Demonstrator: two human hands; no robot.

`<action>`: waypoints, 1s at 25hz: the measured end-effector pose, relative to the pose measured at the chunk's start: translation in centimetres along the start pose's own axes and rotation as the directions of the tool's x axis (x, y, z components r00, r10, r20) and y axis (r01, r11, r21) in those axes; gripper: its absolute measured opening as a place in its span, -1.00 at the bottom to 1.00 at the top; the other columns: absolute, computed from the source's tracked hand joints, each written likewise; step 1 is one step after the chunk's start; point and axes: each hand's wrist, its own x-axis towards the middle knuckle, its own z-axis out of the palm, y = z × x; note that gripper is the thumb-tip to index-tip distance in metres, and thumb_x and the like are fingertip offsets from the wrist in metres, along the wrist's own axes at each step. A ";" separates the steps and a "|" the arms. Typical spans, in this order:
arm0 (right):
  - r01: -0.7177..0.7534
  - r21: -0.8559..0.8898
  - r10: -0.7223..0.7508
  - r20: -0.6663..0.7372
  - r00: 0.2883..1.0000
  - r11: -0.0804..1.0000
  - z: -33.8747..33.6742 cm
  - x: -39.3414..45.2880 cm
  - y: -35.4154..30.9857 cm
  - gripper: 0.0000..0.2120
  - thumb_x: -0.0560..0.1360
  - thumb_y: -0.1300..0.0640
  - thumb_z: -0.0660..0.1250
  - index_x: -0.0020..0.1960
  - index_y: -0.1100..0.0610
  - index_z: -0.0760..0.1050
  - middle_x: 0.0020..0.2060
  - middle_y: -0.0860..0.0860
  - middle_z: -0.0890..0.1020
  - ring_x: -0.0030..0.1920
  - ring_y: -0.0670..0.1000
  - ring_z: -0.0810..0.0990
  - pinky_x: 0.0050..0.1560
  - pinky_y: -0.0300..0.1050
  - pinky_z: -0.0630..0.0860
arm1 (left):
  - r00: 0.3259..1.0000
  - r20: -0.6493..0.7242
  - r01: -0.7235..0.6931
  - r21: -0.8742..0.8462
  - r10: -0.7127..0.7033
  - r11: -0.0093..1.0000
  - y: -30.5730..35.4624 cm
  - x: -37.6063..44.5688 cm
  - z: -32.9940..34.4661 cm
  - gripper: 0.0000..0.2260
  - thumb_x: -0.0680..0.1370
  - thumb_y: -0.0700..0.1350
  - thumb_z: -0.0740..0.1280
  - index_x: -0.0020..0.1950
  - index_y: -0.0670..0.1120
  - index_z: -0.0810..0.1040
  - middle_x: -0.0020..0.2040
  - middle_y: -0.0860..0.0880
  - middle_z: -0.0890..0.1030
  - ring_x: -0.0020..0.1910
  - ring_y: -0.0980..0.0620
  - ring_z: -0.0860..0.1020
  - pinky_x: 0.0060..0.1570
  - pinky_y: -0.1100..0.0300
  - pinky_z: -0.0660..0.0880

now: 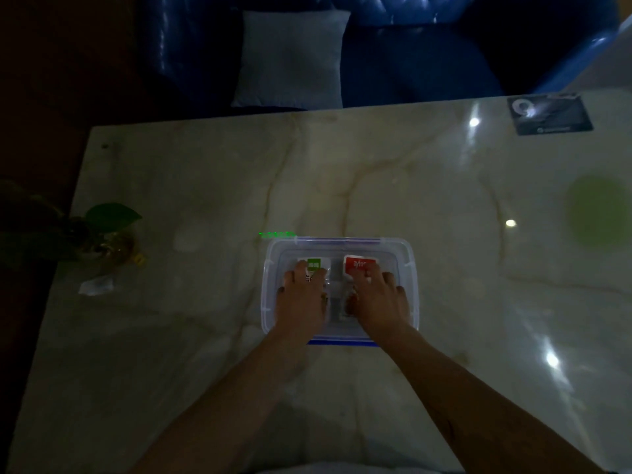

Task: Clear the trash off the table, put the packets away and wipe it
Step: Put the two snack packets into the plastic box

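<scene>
Two packets lie side by side in a clear box (408, 268) at centre frame: green packet (316, 263) on the left, red packet (359, 265) on the right. Each has its long axis running from bottom to top of the frame, with the coloured label end toward the top. The box's long axis runs left to right; blue clips show on its upper and lower edges.

Left hand (301, 302) rests flat on the green packet, fingers spread over it. Right hand (379, 302) likewise on the red packet, fingers splayed. Whether either hand grips its packet cannot be told. Both forearms enter from the bottom of the frame and cover the lower halves of the packets.

Box sits on a marbled table (205, 186). At left, well apart from the box: a crumpled white scrap (95, 287), and just above it a plant (109, 230) in a glass pot. A dark card (550, 112) lies at upper right. A green blotch (598, 213) at right, unclear. Beyond the table edge, a grey cushion (290, 59) on a blue sofa (427, 46). Light is dim.
</scene>
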 end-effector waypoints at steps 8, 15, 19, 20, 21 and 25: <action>0.004 -0.086 -0.002 0.020 1.000 0.996 -0.3 0.5 0.4 -0.36 0.51 0.14 0.32 0.51 -0.04 0.14 0.46 0.06 0.28 0.28 0.20 0.42 0.13 0.15 0.51 | 0.997 -0.010 -0.074 0.033 0.074 0.997 -1.4 1.1 -0.2 -0.46 0.51 -0.12 0.34 0.44 0.02 0.22 0.48 -0.13 0.21 0.29 -0.16 0.41 0.07 -0.01 0.53; -0.005 -0.057 0.008 0.047 0.999 0.998 0.0 0.3 0.5 -0.26 0.44 0.11 0.42 0.51 -0.02 0.12 0.47 0.07 0.27 0.29 0.20 0.43 0.14 0.16 0.52 | 0.995 -0.015 -0.095 0.045 0.095 0.995 -2.0 0.6 0.0 -0.44 0.49 -0.12 0.37 0.43 0.00 0.21 0.48 -0.12 0.24 0.31 -0.12 0.42 0.07 0.04 0.58; 0.019 0.058 -0.014 -0.081 0.997 0.998 -0.4 -0.2 -0.1 -0.40 0.49 0.06 0.35 0.47 0.00 0.20 0.42 0.05 0.36 0.29 0.14 0.47 0.16 0.11 0.55 | 0.996 -0.029 -0.091 -0.059 0.089 0.994 -1.7 -0.1 -1.1 -0.50 0.51 -0.10 0.33 0.42 0.00 0.25 0.47 -0.10 0.26 0.33 -0.10 0.42 0.06 0.01 0.59; 0.025 0.094 -0.014 -0.114 0.993 0.995 -0.7 -0.7 -0.3 -0.47 0.51 0.04 0.32 0.44 0.00 0.26 0.39 0.03 0.42 0.28 0.10 0.48 0.18 0.07 0.55 | 0.996 -0.045 -0.084 -0.124 0.079 0.989 -1.5 -0.6 -1.5 -0.53 0.52 -0.08 0.33 0.40 0.00 0.28 0.45 -0.08 0.31 0.31 -0.08 0.43 0.06 0.00 0.58; 0.038 0.127 -0.021 -0.131 0.991 0.991 -1.0 -1.4 -0.3 -0.54 0.53 0.03 0.30 0.40 0.00 0.33 0.34 0.01 0.48 0.26 0.07 0.50 0.18 0.02 0.54 | 0.996 -0.065 -0.079 -0.202 0.067 0.976 -1.3 -1.3 -1.9 -0.57 0.52 -0.06 0.32 0.37 0.01 0.32 0.40 -0.05 0.37 0.27 -0.05 0.46 0.06 0.01 0.57; 0.033 0.367 0.012 -0.119 0.993 0.930 -2.4 -6.3 0.1 -0.74 0.55 0.01 0.30 0.23 -0.04 0.51 0.13 -0.02 0.65 0.07 -0.04 0.62 0.10 -0.08 0.59 | 0.997 -0.073 -0.055 -0.558 0.016 0.828 -1.7 -4.7 -3.7 -0.76 0.57 0.03 0.25 0.22 0.06 0.46 0.22 0.03 0.55 0.08 0.09 0.55 0.03 0.12 0.56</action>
